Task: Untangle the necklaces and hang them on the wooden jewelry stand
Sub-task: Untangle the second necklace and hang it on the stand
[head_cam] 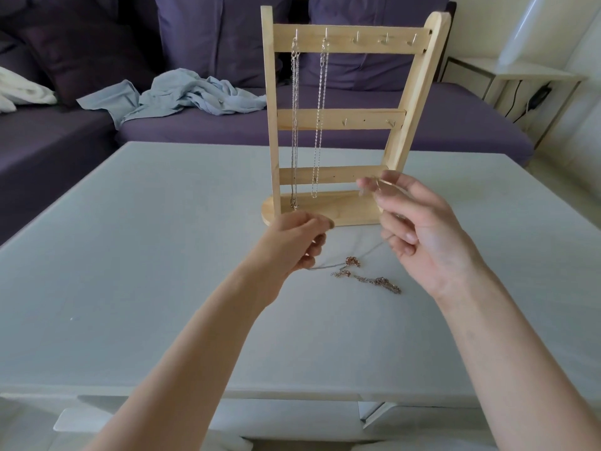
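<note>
Pinching a thin silver chain (364, 255) between them, the left hand (292, 245) and right hand (419, 229) hold it above the table (130, 255), before the wooden stand (338, 118); a rose-gold tangle (367, 276) lies beneath.

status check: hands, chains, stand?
Left hand and right hand both pinch a thin silver chain. Rose-gold chain lies tangled on the table. Two chains hang on the stand; three top hooks free.

Necklaces partly hung on the wooden stand

Two silver chains (305, 118) hang from the upright stand (338, 118) at the bench's far edge; a rose-gold tangle (367, 275) lies mid-bench.
</note>
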